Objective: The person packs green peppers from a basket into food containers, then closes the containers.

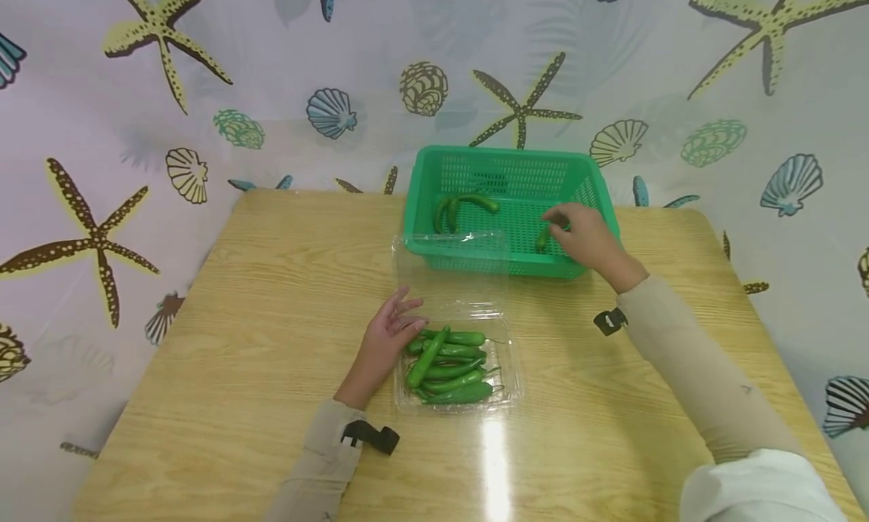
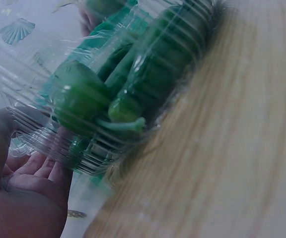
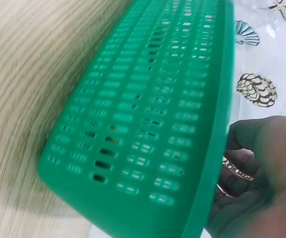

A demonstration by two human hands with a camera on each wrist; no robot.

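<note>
A clear plastic clamshell box (image 1: 514, 386) holds several green chili peppers (image 1: 451, 382) in its base, with the lid (image 1: 448, 265) folded back against the basket. My left hand (image 1: 385, 337) lies along the box's left side, fingers loosely spread and thumb at the peppers' ends. In the left wrist view, its fingers (image 2: 36, 166) show behind the ridged plastic wall. Over the right part of the green basket (image 1: 468, 246), my right hand (image 1: 584, 231) reaches with bent fingers. A chili pepper (image 1: 541, 241) shows just below its thumb; I cannot tell whether it is pinched.
Several more chili peppers (image 1: 453, 209) lie in the basket's left part. The basket stands at the back of the wooden table (image 1: 285, 280), close to a curtain (image 1: 366, 39) printed with shells and starfish. Black straps (image 1: 372, 436) hang from both sleeves.
</note>
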